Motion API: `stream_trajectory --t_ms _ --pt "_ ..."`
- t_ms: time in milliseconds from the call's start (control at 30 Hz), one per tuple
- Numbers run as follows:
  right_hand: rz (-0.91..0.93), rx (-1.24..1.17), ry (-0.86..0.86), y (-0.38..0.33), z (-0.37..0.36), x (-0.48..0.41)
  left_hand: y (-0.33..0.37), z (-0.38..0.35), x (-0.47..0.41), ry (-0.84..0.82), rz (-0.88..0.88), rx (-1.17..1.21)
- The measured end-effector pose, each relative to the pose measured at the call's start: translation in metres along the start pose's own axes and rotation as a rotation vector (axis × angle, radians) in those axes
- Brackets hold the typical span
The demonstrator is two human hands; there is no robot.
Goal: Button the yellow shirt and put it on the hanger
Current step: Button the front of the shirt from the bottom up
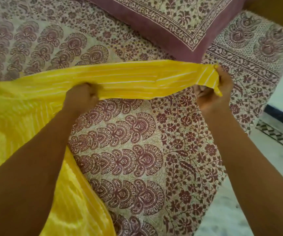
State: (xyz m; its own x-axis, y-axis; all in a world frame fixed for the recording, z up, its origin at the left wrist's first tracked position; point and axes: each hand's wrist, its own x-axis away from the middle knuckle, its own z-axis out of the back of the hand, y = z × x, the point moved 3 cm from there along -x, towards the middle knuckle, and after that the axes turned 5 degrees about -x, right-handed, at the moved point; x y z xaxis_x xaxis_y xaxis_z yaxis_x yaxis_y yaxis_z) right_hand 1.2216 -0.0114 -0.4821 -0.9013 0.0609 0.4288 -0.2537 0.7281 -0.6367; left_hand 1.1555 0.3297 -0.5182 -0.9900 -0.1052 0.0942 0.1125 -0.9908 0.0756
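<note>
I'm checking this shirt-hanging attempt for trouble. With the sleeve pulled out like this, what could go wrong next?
1. The right hand only pinches the cuff edge; pulled taut against the left hand, it may slip free.
2. The rest of the yellow shirt lies bunched at the left, so it could twist or crease before buttoning.
3. No hanger shows in view; the shirt may need laying back on the bedspread to fetch one.

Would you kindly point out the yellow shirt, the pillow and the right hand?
yellow shirt (pixel 137 79): head view, stretched striped part.
pillow (pixel 137 26): head view, plain purple border.
right hand (pixel 214 90): head view, middle of hand.
</note>
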Motion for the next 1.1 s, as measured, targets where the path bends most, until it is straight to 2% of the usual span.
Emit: stream_trajectory --t_ms 67,167,233,333,400,467,567,733,867,1100 --pt "-0.048 0.182 0.062 -0.001 0.020 -0.006 -0.011 0.010 0.008 -0.039 -0.057 0.099" --pt "-0.086 0.601 0.295 0.000 0.050 -0.016 -0.025 0.006 0.012 -0.136 0.016 0.311" --pt "0.004 0.874 0.401 -0.002 0.068 -0.023 -0.019 -0.005 0.014 -0.249 0.066 0.386" --pt "0.138 1.070 0.467 0.004 0.079 -0.026 -0.006 -0.026 0.024 -0.405 -0.038 0.275" --pt "0.203 1.277 0.459 0.014 0.071 -0.022 -0.001 -0.033 0.030 -0.371 -0.081 0.232" --pt "0.395 1.520 0.391 0.025 0.053 -0.011 0.003 -0.045 0.040 -0.358 -0.142 0.110" --pt "0.579 1.574 0.193 0.058 0.027 0.014 0.011 -0.053 0.059 -0.307 -0.128 0.130" --pt "0.494 1.583 -0.243 0.146 -0.027 0.065 -0.023 -0.028 0.103 -0.004 0.119 0.448" --pt "0.384 1.597 -0.543 0.215 -0.075 0.114 -0.088 -0.009 0.159 0.167 0.313 0.484" --pt "0.272 1.535 -0.927 0.324 -0.143 0.206 -0.201 0.018 0.255 0.296 0.681 0.452"
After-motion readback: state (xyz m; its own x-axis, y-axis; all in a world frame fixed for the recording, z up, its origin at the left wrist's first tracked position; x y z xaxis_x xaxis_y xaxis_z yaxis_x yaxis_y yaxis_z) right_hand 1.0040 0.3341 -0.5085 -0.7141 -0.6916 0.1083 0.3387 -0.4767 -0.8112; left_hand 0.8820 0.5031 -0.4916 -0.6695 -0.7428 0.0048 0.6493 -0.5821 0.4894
